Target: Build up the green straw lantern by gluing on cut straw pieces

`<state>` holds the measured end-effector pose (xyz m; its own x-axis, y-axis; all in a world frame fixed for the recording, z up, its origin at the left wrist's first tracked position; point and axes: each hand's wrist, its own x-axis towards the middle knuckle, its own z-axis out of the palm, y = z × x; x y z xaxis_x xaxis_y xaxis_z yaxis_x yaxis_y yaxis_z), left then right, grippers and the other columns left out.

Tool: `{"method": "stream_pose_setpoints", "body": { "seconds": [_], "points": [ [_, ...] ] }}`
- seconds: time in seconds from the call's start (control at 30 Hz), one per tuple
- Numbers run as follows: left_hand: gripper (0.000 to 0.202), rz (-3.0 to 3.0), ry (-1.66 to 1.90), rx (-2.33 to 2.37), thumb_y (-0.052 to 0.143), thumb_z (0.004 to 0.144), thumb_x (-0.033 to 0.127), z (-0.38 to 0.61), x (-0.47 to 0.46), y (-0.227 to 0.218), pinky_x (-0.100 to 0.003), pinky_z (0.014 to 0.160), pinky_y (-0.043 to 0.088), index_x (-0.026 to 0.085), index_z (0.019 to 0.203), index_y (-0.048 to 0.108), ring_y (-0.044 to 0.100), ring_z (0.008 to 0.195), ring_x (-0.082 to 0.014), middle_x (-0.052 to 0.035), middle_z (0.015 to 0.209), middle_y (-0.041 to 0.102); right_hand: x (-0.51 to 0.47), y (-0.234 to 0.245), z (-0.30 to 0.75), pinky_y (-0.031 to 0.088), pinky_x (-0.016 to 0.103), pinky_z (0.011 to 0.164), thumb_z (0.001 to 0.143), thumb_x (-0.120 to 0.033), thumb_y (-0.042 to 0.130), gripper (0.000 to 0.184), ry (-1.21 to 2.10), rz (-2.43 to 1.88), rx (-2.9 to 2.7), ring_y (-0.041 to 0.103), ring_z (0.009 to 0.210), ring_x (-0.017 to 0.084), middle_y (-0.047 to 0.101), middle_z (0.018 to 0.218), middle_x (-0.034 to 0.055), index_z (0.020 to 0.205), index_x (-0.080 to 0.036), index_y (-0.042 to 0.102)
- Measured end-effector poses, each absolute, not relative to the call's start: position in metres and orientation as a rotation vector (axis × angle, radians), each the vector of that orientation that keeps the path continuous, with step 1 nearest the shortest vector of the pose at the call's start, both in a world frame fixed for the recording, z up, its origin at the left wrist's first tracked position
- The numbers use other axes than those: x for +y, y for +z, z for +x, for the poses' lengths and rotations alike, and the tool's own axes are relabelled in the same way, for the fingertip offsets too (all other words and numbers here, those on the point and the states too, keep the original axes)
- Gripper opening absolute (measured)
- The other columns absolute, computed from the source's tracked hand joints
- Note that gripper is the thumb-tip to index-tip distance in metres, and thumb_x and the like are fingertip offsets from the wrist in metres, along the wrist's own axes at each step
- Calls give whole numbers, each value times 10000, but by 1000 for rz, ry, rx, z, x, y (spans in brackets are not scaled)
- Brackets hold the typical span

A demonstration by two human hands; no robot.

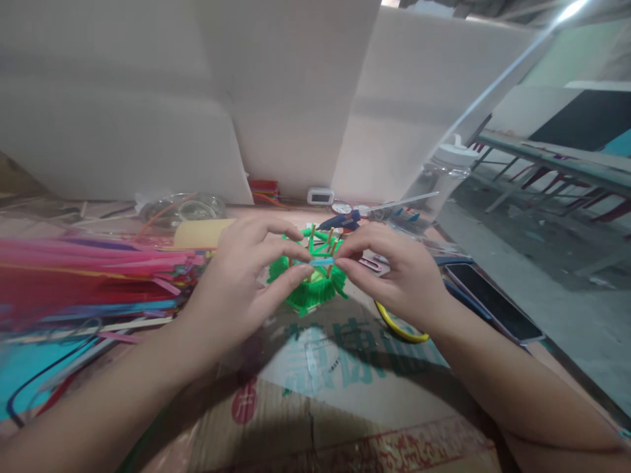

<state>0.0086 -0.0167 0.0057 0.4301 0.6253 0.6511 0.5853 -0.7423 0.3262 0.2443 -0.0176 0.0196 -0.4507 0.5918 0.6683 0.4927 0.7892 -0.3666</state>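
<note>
Blue strip [322, 261] is spanning the gap between the left hand [241, 269] and the right hand [397, 269], thumb and fingers pinching each end, while a fuzzy green structure [315, 292] is standing just behind it on printed cardboard [345, 420]

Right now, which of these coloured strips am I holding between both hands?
The short light-blue strip, pinched between your left hand and right hand. The long pink and red strips lie heaped at your left instead.

a level blue strip [322, 261] partly hides green craftwork [315, 293].
</note>
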Motion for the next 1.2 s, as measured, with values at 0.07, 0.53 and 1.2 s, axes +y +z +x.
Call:
{"method": "stream_pose_setpoints", "body": {
  "seconds": [0.07, 0.53, 1.2],
  "points": [
    [270, 2676, 1180, 1093, 655, 938, 428, 6, -12, 5, -477, 1077, 411, 277, 1162, 661, 547, 1252, -278, -76, 1297, 623, -13, 22, 249, 496, 285, 722, 931, -205, 636, 86, 201, -884, -2117, 640, 756, 149, 711, 826, 9, 847, -217, 650],
    [219, 2752, 1083, 1065, 703, 906, 386, 6, 2, -8, -529, 1118, 383, 260, 1082, 673, 492, 1336, -306, -98, 1387, 571, -2, 7, 249, 487, 301, 737, 927, -218, 636, 95, 292, -910, -2129, 631, 773, 159, 710, 837, 21, 835, -206, 658],
    [171, 2752, 1081, 1042, 675, 930, 353, 7, 2, -8, -515, 1109, 382, 206, 1012, 705, 492, 1316, -316, -114, 1324, 601, -5, 2, 241, 484, 303, 760, 949, -218, 619, 102, 152, -877, -2181, 642, 803, 165, 715, 836, 33, 858, -193, 659]
  ]
}}
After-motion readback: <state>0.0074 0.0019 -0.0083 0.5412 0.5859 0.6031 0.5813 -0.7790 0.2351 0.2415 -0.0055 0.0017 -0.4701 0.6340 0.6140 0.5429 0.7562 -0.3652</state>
